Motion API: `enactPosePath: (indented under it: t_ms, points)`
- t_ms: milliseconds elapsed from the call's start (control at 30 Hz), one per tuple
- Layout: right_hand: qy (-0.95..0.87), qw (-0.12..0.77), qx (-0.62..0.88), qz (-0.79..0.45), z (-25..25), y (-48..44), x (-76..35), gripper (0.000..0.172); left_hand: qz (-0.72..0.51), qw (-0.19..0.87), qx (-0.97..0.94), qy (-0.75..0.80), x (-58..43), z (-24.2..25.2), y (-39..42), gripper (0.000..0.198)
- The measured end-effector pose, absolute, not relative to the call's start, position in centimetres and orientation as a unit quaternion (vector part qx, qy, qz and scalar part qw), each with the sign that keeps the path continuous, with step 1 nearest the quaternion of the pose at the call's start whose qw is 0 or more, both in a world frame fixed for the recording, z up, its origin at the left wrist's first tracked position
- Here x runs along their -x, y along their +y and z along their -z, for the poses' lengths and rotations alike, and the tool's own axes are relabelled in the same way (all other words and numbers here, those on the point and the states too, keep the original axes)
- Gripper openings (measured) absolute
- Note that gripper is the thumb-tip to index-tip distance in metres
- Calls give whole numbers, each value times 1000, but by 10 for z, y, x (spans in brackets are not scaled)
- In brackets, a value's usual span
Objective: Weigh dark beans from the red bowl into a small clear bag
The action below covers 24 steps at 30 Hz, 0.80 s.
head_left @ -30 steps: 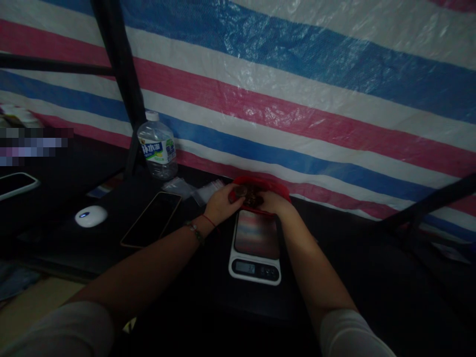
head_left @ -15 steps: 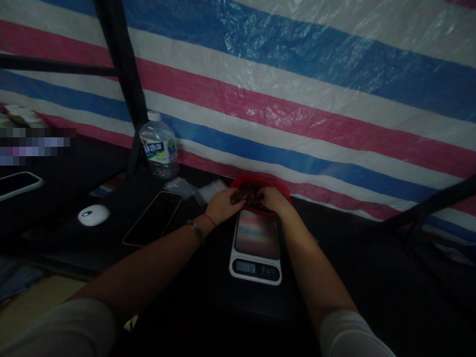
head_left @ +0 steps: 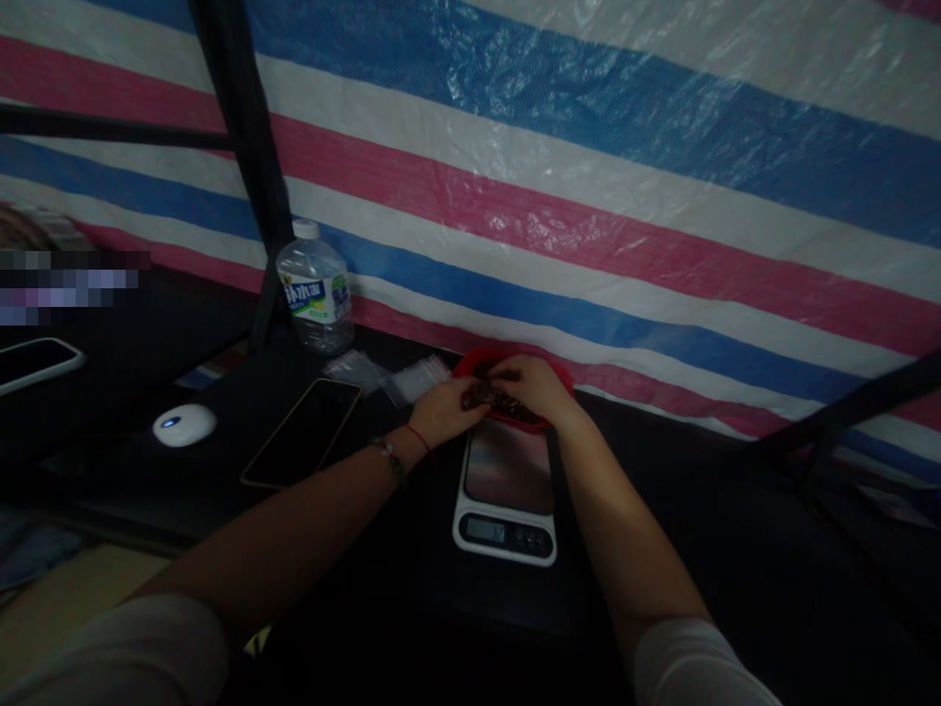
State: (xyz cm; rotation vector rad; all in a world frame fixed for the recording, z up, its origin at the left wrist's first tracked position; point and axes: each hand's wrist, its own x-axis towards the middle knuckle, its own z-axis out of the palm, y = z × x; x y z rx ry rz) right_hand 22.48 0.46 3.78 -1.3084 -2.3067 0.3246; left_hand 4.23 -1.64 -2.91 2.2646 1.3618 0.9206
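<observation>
A red bowl (head_left: 565, 376) stands behind a white digital scale (head_left: 507, 544) with a reflective plate and a lit display. Dark brown, lumpy contents (head_left: 507, 400) show inside the bowl. My left hand (head_left: 450, 410) is at the bowl's left side, its fingers closed on a dark brown piece (head_left: 476, 395). Over the right part of the bowl is my right hand (head_left: 533, 387), fingers curved toward the left hand; its fingertips are partly hidden and what they hold, if anything, cannot be made out.
Clear plastic bags (head_left: 416, 379) lie left of the bowl, near a large labelled bottle (head_left: 316, 289). A dark phone (head_left: 305, 431) and a white rounded device (head_left: 185, 425) lie further left. Another phone (head_left: 36, 365) is at the left edge. Striped sheeting (head_left: 551, 216) hangs behind.
My right hand has shifted slightly up and left over the bowl, its fingers reaching further across. My left hand has moved slightly right, with the dark piece showing more clearly.
</observation>
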Motion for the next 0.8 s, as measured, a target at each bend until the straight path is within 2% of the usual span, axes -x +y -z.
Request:
enactPosePath:
  t_ms: [200,400,633,700,800]
  points:
    - [-876,201,420,-123,-41,-5,-213,22,-318,176,-796,484,-43,29,-17,32]
    - [-858,242,420,-170,-41,-8,-212,32,-339,177,-795,472,-43,31,-16,32]
    - [-834,266,475,-86,-45,0,-222,27,-380,174,-783,460,-43,33,-16,35]
    - [-826,237,508,-61,-40,6,-229,27,-385,171,-782,460,-42,32,-16,38]
    - [-831,128,536,-79,-25,13,-237,25,-349,181,-783,481,-42,32,-16,36]
